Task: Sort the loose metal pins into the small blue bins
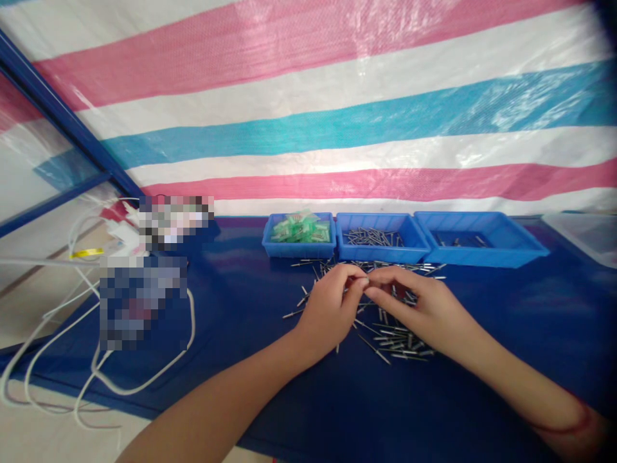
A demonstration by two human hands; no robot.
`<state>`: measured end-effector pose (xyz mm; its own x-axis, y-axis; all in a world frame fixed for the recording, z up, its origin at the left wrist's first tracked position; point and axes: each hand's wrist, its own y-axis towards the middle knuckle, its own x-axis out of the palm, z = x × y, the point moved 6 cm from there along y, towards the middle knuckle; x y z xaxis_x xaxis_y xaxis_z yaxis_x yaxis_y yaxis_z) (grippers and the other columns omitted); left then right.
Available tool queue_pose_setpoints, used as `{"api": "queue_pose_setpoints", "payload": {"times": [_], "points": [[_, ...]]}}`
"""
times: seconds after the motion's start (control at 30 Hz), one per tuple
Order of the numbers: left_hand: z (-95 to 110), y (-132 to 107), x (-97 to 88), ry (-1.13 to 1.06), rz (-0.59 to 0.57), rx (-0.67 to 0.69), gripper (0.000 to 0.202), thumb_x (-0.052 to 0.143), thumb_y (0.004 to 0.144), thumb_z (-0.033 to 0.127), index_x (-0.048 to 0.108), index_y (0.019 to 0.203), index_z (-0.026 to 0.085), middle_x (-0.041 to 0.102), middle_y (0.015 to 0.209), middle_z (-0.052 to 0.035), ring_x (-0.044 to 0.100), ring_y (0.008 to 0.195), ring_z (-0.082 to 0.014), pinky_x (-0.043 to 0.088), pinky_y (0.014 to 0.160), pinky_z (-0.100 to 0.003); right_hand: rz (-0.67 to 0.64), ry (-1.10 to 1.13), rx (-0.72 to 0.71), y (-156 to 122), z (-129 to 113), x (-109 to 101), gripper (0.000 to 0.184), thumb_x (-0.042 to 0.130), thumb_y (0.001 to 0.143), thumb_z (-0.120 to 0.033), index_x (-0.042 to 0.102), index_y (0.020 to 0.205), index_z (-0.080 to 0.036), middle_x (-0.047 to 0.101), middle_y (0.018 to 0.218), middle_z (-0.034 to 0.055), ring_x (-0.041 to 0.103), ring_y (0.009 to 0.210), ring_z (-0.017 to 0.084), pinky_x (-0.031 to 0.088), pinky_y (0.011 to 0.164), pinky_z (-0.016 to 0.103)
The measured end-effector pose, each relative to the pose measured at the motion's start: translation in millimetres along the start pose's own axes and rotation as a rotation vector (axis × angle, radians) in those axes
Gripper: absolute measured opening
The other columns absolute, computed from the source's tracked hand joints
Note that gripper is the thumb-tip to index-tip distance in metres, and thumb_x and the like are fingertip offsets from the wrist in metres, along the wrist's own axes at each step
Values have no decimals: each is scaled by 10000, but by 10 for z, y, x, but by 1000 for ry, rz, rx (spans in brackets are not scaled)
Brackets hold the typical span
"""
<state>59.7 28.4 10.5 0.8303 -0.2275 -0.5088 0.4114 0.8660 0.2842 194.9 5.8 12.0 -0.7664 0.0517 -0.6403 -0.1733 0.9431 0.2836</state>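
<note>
My left hand (332,305) is closed, thumb and forefinger pinched together above the pile. Its fingertips meet those of my right hand (427,308), whose thumb and forefinger curve in to the same spot. Whatever they pinch there is too small and covered to make out. Below and around both hands lie many loose blind rivets (398,337), thin silvery pins with thicker ends, scattered on the dark blue table (308,405). Part of the pile is hidden by the hands.
Along the back stand three blue bins: one with green-and-clear packets (301,229), a middle bin (421,247) of rivets, and a right bin (520,254) with a few. A clear plastic container (583,235) sits far right. White cables (193,321) loop at left. Striped sheeting (308,128) hangs behind.
</note>
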Motion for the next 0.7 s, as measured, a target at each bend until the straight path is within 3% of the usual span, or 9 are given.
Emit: {"api": "queue_pose_setpoints", "payload": {"times": [0.1, 0.27, 0.37, 0.5, 0.7], "points": [[-50, 0, 2, -188, 52, -66, 141, 466, 927, 283, 564, 942, 183, 654, 918, -28, 615, 826, -146, 476, 753, -259, 32, 71, 21, -7, 8, 20, 274, 561, 864, -419, 629, 1038, -219, 705, 953, 55, 637, 788, 192, 496, 637, 303], [-67, -12, 41, -323, 48, -122, 150, 473, 919, 309, 547, 945, 181, 637, 870, -30, 622, 793, -144, 495, 724, -258, 14, 148, 52, -2, 34, 23, 234, 536, 879, -424, 652, 904, -221, 697, 867, 46, 643, 847, 211, 516, 705, 321], [-58, -10, 33, -315, 17, -128, 172, 484, 916, 331, 548, 980, 185, 633, 811, -15, 622, 756, -139, 493, 699, -250, 1, 124, 45, 5, 34, -38, 226, 534, 882, -409, 662, 897, -223, 687, 821, 41, 643, 839, 213, 511, 709, 319], [-28, 17, 2, -168, -26, -54, 190, 553, 883, 326, 624, 990, 186, 671, 908, -32, 620, 800, -148, 484, 720, -250, 15, 81, 25, 12, 15, -131, 206, 569, 859, -391, 679, 892, -219, 700, 863, 54, 641, 794, 206, 502, 685, 319], [-20, 11, 50, -220, -63, -39, 196, 550, 886, 307, 642, 1002, 178, 688, 946, -42, 635, 848, -156, 495, 762, -253, 87, 336, 146, 10, 48, -162, 201, 668, 787, -418, 696, 838, -226, 711, 823, 24, 648, 744, 171, 528, 679, 278]]}}
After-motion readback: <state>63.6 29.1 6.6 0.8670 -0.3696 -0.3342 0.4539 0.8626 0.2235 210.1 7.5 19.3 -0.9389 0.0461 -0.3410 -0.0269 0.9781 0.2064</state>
